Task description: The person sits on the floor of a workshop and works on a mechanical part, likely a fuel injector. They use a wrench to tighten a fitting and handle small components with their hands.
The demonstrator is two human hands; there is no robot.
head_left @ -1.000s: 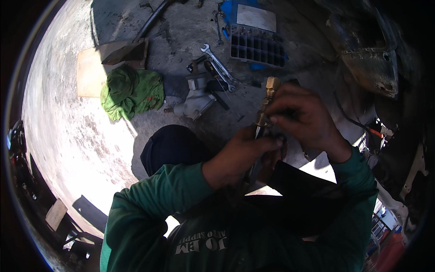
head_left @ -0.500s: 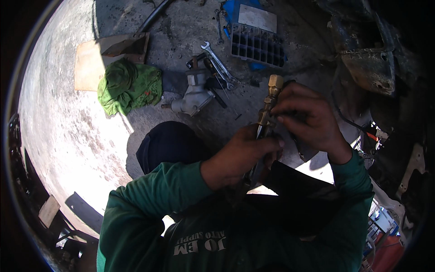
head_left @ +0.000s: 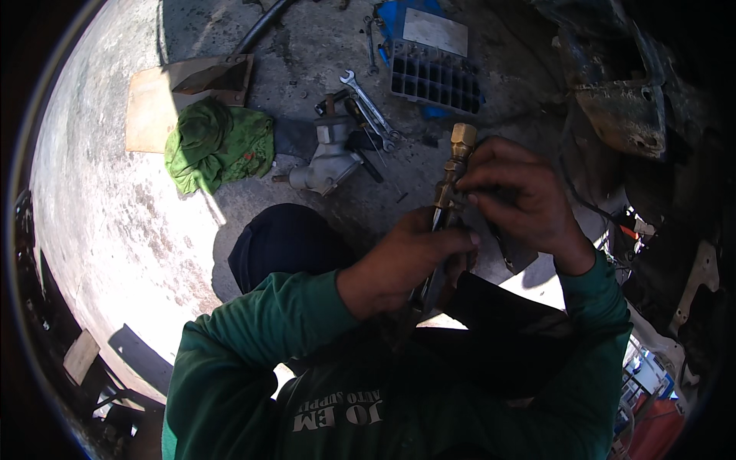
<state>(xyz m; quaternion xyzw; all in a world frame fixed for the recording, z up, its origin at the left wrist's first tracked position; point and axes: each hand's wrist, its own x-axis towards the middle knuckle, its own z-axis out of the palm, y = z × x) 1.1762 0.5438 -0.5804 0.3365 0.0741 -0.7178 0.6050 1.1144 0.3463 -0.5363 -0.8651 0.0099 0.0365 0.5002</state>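
A flat, pale brown cardboard sheet (head_left: pixel 149 107) is lying on the concrete, touching the crumpled green cloth (head_left: pixel 218 142).

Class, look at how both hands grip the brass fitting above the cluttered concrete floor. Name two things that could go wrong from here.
1. The brass fitting is held in the air by the left hand and right hand alone; a slip could drop it onto the concrete floor.
2. The wrenches and grey metal part lie loose near the dark knee; shifting could knock or kneel on them.
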